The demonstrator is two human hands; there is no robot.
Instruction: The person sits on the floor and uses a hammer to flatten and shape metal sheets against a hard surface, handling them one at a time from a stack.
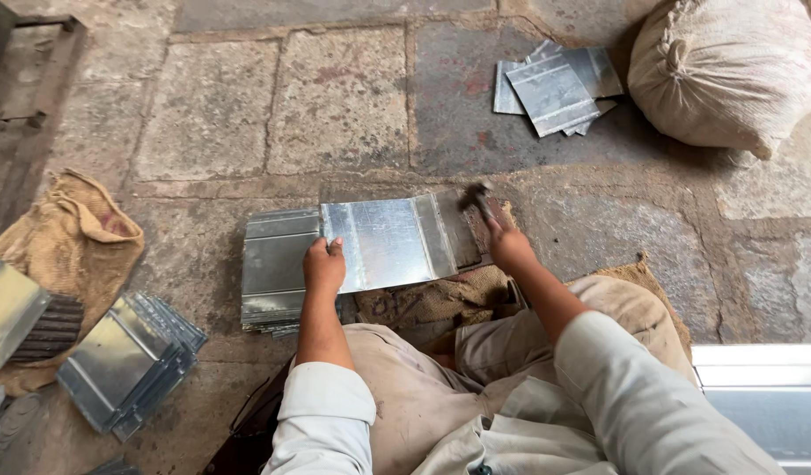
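Thin, stiff, light sheet (383, 242) with sharp edges, atop stack (278, 268) over sacking, pinched at near-left edge by left hand (323, 264); right hand (509, 246) clenched on hammer (477, 200) at sheet's right end.

Metal sheet (396, 242) lies on burlap mat (423, 303), overlapping sheet stack (278, 264) at its left; second stack (128, 361) far left beside burlap sack (71, 237); loose sheets (555, 88) behind, left of filled sack (726, 70).
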